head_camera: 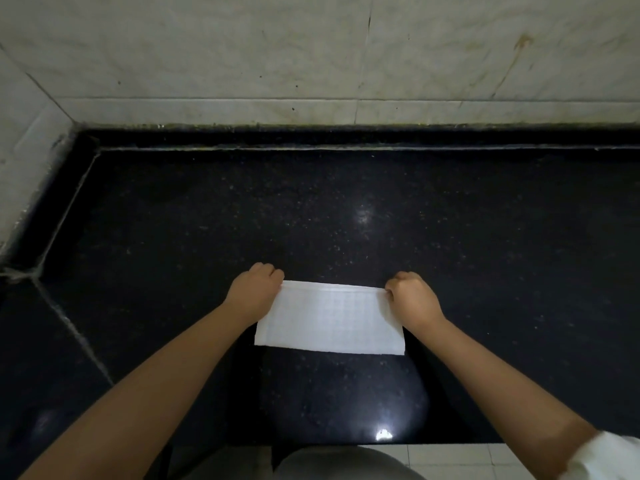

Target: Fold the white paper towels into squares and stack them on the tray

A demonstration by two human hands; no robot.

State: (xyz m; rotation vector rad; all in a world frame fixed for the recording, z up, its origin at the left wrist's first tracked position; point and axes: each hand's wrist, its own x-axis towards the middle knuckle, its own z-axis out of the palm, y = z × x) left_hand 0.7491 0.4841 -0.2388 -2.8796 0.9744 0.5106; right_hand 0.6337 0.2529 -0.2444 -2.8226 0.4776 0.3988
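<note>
Paper towel, folded into a long rectangle, lies on the dark bench near its front edge. Left hand and right hand each pinch a far corner in a closed grip. Uneven pulling could skew the next fold or tear it; no tray is visible.
</note>
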